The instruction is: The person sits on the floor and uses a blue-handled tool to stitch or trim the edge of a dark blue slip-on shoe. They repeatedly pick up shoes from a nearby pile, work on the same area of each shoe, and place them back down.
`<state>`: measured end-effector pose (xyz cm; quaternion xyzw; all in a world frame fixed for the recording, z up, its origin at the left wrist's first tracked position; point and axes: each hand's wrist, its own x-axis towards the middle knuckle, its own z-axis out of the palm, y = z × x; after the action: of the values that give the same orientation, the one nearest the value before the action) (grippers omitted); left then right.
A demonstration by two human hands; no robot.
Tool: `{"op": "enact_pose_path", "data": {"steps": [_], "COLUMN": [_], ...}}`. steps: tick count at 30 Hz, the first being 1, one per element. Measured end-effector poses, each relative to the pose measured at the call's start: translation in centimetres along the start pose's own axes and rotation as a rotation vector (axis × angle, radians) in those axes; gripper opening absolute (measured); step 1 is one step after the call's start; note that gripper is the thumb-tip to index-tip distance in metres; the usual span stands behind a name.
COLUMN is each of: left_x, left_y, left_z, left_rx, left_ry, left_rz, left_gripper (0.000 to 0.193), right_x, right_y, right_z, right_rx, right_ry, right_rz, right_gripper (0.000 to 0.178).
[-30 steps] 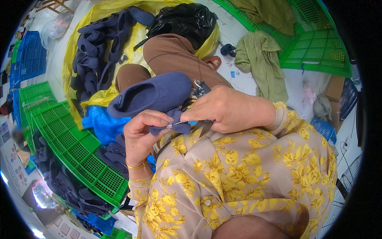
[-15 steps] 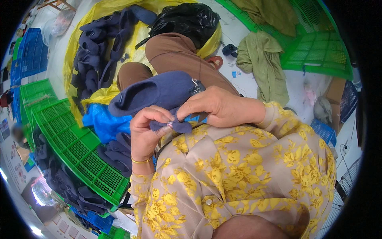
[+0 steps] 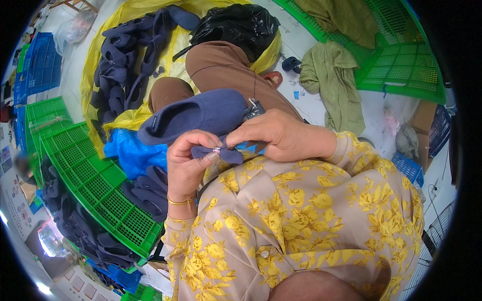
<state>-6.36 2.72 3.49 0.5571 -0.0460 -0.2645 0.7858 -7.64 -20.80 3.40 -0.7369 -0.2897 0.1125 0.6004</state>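
Observation:
A navy slipper [image 3: 221, 111] lies across my lap, its opening facing up. Just below it is a small navy fabric bow [image 3: 232, 156] with a shiny pinkish piece at its middle. My left hand [image 3: 185, 163] pinches the bow between thumb and fingers, near that shiny piece. From the other side my right hand [image 3: 283, 135] is closed, thumb and forefinger pressed on the bow's upper edge; its other fingers curl under. Beside the right knuckles, at the slipper's toe end, sits a small dark thing with metallic bits [image 3: 253, 108], too small to make out.
More navy slippers [image 3: 114, 67] lie on a yellow plastic sheet [image 3: 173, 52] ahead, beside a black plastic bag [image 3: 236, 25]. A green crate [image 3: 95, 175] stands close on my left, near a blue plastic bag [image 3: 133, 150]. Olive cloth [image 3: 331, 75] and a dark thread spool [image 3: 290, 63] lie right.
Both hands and the bow have shifted very slightly to the right, the bow also tilting a little. The grip on it stays the same.

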Motion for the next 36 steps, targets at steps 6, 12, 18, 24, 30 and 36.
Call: {"op": "enact_pose_path", "data": {"steps": [6, 12, 18, 24, 30, 36], "left_x": [0.0, -0.2, -0.4, -0.9, -1.0, -1.3], "left_y": [-0.1, 0.0, 0.0, -0.1, 0.1, -0.1], "left_z": [0.1, 0.1, 0.0, 0.0, 0.5, 1.3], "left_rx": [-0.038, -0.016, 0.049, 0.144, 0.187, 0.171], "left_ry": [0.002, 0.007, 0.009, 0.037, 0.034, 0.077], "left_rz": [-0.017, -0.038, -0.079, -0.119, -0.126, -0.148], "left_gripper": [0.021, 0.022, 0.023, 0.023, 0.022, 0.021], "right_x": [0.0, -0.2, -0.4, -0.7, -0.4, -0.7], "right_y": [0.3, 0.4, 0.4, 0.8, 0.3, 0.3], "right_z": [0.4, 1.0, 1.5, 1.8, 1.8, 1.9], "right_rx": [0.010, 0.017, 0.024, 0.011, 0.016, 0.103], "right_ry": [0.019, 0.035, 0.043, 0.053, 0.054, 0.018], "right_rz": [-0.004, 0.082, 0.131, 0.118, 0.144, 0.248], "right_gripper": [0.057, 0.052, 0.046, 0.041, 0.020, 0.019]}}
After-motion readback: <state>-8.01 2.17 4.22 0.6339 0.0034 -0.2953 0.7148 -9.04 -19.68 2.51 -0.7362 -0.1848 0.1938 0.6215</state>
